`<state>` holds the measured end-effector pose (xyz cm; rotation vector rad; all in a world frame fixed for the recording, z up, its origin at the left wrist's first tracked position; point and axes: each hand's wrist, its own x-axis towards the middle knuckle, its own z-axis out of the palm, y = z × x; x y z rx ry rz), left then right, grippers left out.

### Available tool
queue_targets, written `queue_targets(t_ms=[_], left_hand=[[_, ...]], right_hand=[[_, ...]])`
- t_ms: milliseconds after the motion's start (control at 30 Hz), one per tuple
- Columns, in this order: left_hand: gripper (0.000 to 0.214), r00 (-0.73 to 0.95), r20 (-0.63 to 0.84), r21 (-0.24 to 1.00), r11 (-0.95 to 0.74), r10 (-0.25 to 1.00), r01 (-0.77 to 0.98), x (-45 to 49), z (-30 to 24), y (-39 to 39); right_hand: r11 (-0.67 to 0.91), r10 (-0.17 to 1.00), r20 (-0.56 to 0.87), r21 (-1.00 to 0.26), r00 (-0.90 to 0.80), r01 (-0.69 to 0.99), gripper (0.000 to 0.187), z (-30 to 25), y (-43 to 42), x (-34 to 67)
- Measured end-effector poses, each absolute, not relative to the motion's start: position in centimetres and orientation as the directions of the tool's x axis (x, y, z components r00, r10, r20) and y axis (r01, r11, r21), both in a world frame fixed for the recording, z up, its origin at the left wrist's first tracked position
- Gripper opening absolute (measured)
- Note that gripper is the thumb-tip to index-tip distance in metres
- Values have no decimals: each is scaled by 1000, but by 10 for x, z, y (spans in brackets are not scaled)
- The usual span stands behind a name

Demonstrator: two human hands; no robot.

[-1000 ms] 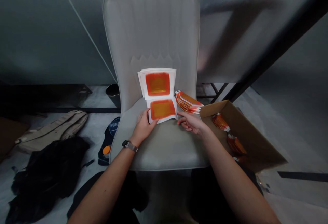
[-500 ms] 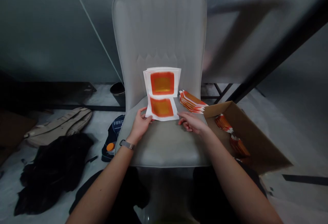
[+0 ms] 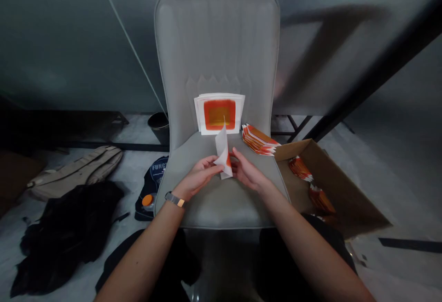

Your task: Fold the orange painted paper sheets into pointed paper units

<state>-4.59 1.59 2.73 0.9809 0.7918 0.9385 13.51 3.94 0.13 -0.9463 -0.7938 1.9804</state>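
In the head view, my left hand [image 3: 200, 177] is closed on the lower left edge of a bent paper sheet [image 3: 222, 148], white on the side towards me with some orange showing at the right. The sheet stands up nearly edge-on above the chair seat. At its right side my right hand [image 3: 247, 169] has its fingers apart, the tips close to the paper; whether they touch it is hard to see. Behind, a stack of printed sheets [image 3: 203, 130] with an orange and red rectangle leans against the chair's backrest. A pile of folded orange-and-white papers [image 3: 259, 141] lies right of it.
The grey chair [image 3: 217, 39] stands before me. To its right is an open cardboard box [image 3: 345, 191] holding more folded papers [image 3: 321, 198]. On the floor at left are a beige bag [image 3: 79, 168], black cloth [image 3: 69, 237], an orange-capped bottle [image 3: 148, 202] and a dark bin [image 3: 159, 127].
The front sheet, earlier lying flat on the seat with both hands at its near corners, is now lifted and bent upright. My hands have come closer together around it.
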Motion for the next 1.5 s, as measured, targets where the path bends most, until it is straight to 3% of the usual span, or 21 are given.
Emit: queue_targets(t_ms=[233, 400, 600, 667, 1000, 1500], left_hand=[[31, 493, -174, 948, 280, 852, -148, -54, 30, 2], [40, 491, -183, 964, 255, 852, -82, -54, 27, 7], [49, 79, -206, 979, 206, 975, 3, -50, 3, 31], [48, 21, -202, 979, 202, 979, 2, -51, -3, 36], [35, 179, -169, 976, 190, 969, -104, -32, 3, 25], [34, 256, -290, 946, 317, 922, -70, -27, -6, 26]], right_hand=[[-504, 843, -287, -717, -455, -482, 49, -10, 31, 135], [-430, 895, -284, -754, -343, -497, 42, -3, 35, 146], [-367, 925, -267, -815, -272, -448, 46, 0, 40, 155], [-375, 919, -280, -841, -279, -391, 47, -3, 38, 156], [-300, 934, -242, -930, -264, -211, 51, -9, 28, 154], [-317, 932, -228, -889, -282, -331, 59, -5, 37, 185]])
